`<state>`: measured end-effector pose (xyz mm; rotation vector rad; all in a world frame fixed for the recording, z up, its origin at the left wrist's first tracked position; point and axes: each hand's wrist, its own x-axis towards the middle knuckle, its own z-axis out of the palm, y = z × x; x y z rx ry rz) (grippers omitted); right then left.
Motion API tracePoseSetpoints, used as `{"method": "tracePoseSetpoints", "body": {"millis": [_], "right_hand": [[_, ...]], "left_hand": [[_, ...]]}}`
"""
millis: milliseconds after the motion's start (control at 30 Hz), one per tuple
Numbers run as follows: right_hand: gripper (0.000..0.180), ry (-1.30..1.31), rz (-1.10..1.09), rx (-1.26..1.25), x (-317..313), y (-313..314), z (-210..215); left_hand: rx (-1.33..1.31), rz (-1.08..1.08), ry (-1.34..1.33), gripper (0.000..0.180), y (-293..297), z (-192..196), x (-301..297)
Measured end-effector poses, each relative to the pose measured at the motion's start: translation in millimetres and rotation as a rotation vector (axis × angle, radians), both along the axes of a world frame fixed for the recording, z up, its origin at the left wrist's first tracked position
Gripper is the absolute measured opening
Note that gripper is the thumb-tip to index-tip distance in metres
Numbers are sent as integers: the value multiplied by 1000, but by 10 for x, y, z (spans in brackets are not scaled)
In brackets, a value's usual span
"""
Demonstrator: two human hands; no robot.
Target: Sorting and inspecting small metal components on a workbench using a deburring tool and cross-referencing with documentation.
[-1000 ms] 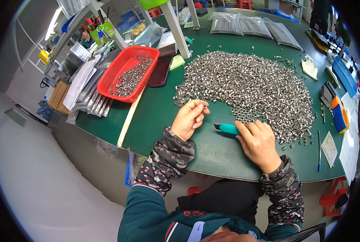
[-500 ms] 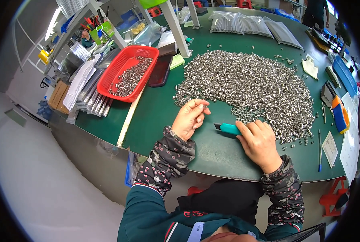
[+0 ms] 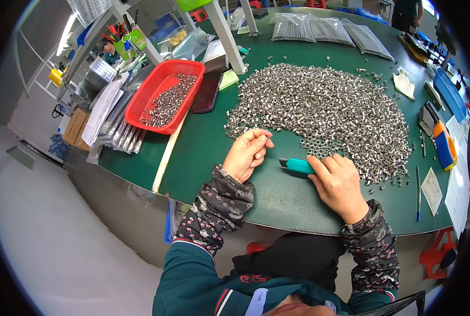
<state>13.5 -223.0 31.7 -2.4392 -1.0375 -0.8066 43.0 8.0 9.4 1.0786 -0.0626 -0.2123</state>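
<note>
ok, near edge of the green table: right hand lies flat-ish on the surface, fingers wrapped around a teal-handled tool, tip pointing left toward the other hand. can't make out the blade or tip detail. left hand is raised slightly off the table, thumb and forefinger pinched narrow on one small metal piece; too small to tell its exact shape.

just beyond both hands sits the big heap of small silver sleeves, spreading toward the right edge, strays scattered around its rim.

my read: the piece is about to meet the tool. to do it well, keep the pinch on the sides so the bore stays exposed, bring the part to the tool rather than swinging the tool, and keep the tool wrist planted on the table.

farther, toward the left edge: red basket part-filled with similar parts, a dark tray just beside it. far edge: clear bags.
</note>
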Motion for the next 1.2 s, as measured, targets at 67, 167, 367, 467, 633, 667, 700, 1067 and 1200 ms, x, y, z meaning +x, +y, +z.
{"method": "tracePoseSetpoints", "body": {"millis": [67,167,367,467,633,667,700,1067,1200], "right_hand": [[37,22,11,20,2,-4,-3],[38,29,15,40,7,-4,-8],[37,105,7,85,-4,10,-12],[36,127,-4,78,-14,27,-22],[35,134,-17,55,-29,29,-27],[35,143,-24,52,-34,27,-25],[35,143,-26,52,-28,26,-34],[37,82,-56,3,-40,33,19],[42,-36,-115,153,40,-13,-2]], "left_hand": [[-13,-5,-3,14,-8,-4,1],[-8,-31,-5,14,-5,0,-7],[54,-52,-34,14,-60,60,-43],[123,-42,-38,13,-77,77,-49],[160,-38,-47,11,-112,82,-63],[161,-39,-48,11,-117,82,-72],[168,-35,-49,10,-121,71,-71],[163,-59,-73,6,-108,38,-72],[54,-65,-10,6,-90,18,-55]]}}
